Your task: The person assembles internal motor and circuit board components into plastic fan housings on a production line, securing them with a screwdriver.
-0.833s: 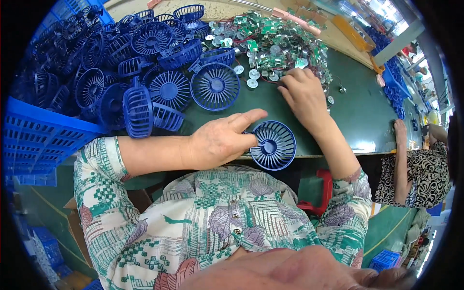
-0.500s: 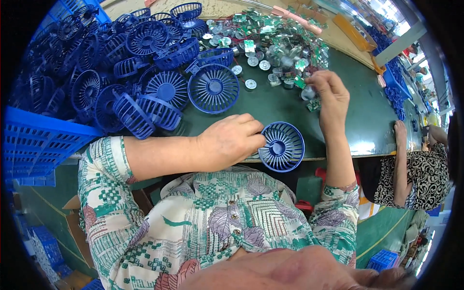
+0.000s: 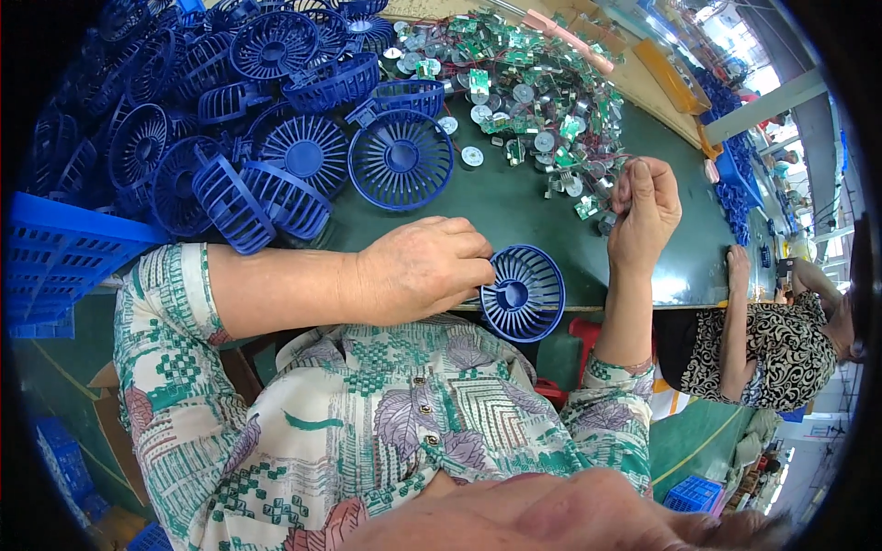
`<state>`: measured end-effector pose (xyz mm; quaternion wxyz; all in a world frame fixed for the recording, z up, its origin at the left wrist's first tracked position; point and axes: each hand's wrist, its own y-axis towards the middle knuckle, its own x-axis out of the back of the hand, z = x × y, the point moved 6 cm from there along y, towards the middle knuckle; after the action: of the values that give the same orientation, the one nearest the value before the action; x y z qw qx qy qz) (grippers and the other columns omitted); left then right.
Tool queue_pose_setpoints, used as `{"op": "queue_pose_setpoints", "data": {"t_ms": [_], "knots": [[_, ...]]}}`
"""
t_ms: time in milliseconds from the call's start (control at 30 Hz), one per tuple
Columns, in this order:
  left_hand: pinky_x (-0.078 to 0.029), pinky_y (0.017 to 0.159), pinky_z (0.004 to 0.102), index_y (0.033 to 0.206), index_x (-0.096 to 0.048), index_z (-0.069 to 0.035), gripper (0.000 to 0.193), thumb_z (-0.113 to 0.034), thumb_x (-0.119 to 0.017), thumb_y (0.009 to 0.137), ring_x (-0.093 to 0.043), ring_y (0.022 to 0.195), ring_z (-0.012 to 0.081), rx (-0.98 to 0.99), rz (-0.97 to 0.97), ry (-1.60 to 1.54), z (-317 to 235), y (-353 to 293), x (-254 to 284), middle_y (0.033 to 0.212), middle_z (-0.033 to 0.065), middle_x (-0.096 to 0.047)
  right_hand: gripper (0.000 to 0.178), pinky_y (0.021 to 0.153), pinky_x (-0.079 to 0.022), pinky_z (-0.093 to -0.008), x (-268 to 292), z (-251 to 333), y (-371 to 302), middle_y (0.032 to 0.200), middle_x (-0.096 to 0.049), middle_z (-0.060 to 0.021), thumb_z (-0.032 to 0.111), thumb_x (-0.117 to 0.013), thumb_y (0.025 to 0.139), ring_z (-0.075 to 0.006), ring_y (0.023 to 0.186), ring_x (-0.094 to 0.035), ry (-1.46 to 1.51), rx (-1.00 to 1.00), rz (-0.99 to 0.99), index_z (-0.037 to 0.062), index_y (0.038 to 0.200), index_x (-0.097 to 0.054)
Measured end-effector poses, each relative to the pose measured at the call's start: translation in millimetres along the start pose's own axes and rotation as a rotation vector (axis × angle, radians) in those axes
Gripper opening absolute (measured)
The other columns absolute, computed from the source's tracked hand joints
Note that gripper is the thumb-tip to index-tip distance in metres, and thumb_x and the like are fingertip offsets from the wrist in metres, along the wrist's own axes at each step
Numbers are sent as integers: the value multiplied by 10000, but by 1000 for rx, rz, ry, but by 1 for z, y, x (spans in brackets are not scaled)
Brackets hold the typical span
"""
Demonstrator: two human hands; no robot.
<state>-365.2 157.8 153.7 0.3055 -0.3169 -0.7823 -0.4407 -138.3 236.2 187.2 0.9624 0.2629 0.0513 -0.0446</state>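
My left hand [image 3: 427, 269] grips the rim of a round blue fan cage [image 3: 542, 285], slatted and open side up, at the table's near edge. My right hand [image 3: 648, 216] is raised at the right side of the parts heap, its fingers curled and pressed together. Whatever they may hold is hidden or too small to name. Beside that wrist lies a small motor [image 3: 606, 223], and a green circuit board [image 3: 587, 208] is close by. The heap of motors and circuit boards with thin red wires [image 3: 542, 115] spreads beyond the hand.
Many blue fan cages [image 3: 299, 151] are piled at the left, next to a blue plastic crate [image 3: 73, 253]. A pink bar [image 3: 570, 41] and a yellow tray [image 3: 671, 73] lie at the back. Another person in a patterned top [image 3: 781, 354] sits at the right.
My right hand has turned and drawn back from the heap's edge, its fingers now curled upward. My left hand still holds the fan cage, which has tilted a little. The whole view has shifted slightly.
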Motion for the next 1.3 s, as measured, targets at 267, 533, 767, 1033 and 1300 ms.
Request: {"op": "queue_pose_setpoints", "data": {"t_ms": [267, 533, 767, 1033, 1300], "knots": [[-499, 801, 411, 972, -619, -36, 286, -47, -705, 699, -592, 948, 319, -48, -9, -46, -1, -1, 1, 1031, 135, -603, 159, 783, -489, -373, -20, 6, -68, 986, -642, -115, 60, -686, 808, -313, 920, -602, -1232, 163, 382, 39, 962, -655], [-499, 781, 411, 953, -619, -36, 274, -22, -701, 691, -591, 927, 320, -16, -33, -47, -1, 0, 2, 1010, 128, -605, 411, 835, -482, -375, 11, 20, -87, 1063, -606, -128, 52, -740, 744, -298, 984, -586, -1147, -12, 271, 52, 1145, -645], [-510, 747, 400, 941, -621, -35, 263, -22, -705, 692, -597, 911, 310, 1, -50, -19, -1, 1, 3, 997, 122, -610, 261, 677, -509, -354, 28, 18, -87, 985, -609, -117, 41, -722, 789, -263, 771, -626, -1189, -99, 143, 27, 1043, -662], [-512, 753, 397, 942, -619, -34, 263, -11, -698, 692, -595, 919, 310, 23, -71, -40, 7, 0, 4, 997, 120, -606, 275, 669, -510, -359, 5, 24, -103, 961, -606, -110, 34, -757, 740, -264, 812, -623, -1255, 215, 202, 36, 1003, -673], [-507, 789, 406, 956, -613, -36, 264, -26, -694, 705, -592, 945, 313, 41, -48, 31, 6, 1, 4, 1015, 124, -606, 301, 608, -469, -291, 3, 43, -89, 816, -603, -89, -2, -771, 719, -166, 674, -565, -1008, -42, 179, 10, 1003, -671]]}}
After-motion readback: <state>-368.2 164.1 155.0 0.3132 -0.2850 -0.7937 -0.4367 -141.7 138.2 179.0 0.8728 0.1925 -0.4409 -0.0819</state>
